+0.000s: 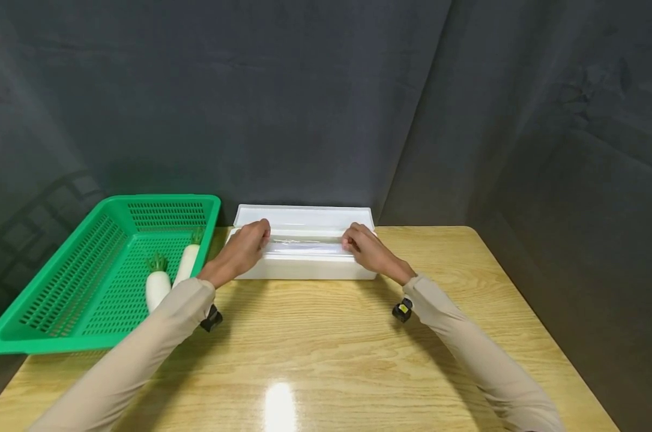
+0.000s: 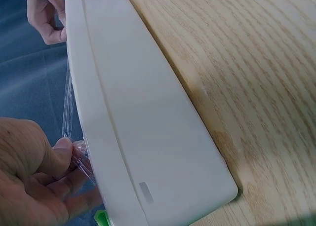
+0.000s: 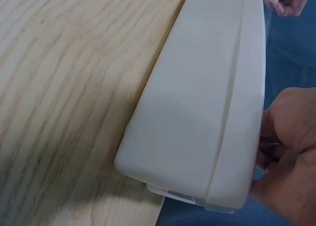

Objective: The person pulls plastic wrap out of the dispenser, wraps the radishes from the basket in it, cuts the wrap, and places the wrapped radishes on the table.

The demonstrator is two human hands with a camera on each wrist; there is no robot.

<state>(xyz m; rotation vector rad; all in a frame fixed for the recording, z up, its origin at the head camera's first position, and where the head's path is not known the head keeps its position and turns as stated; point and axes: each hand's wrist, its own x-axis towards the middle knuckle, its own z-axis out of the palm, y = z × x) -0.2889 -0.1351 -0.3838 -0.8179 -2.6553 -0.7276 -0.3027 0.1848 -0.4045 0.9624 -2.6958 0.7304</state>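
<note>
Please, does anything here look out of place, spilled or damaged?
The near left corner of the green basket seems to stick out past the left edge of the table, so it looks slightly misplaced. The clear film is creased at the left hand, as thin film often is. No spill or damage shows.

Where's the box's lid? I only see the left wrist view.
Observer: The lid is open, along the far side of the box.
Child: Cool! Is anything beside the box?
Observer: Yes, two white radishes lie in a green basket on the person's left.
Child: Yum! What clothes can you see?
Observer: Long beige sleeves on both arms.
</note>
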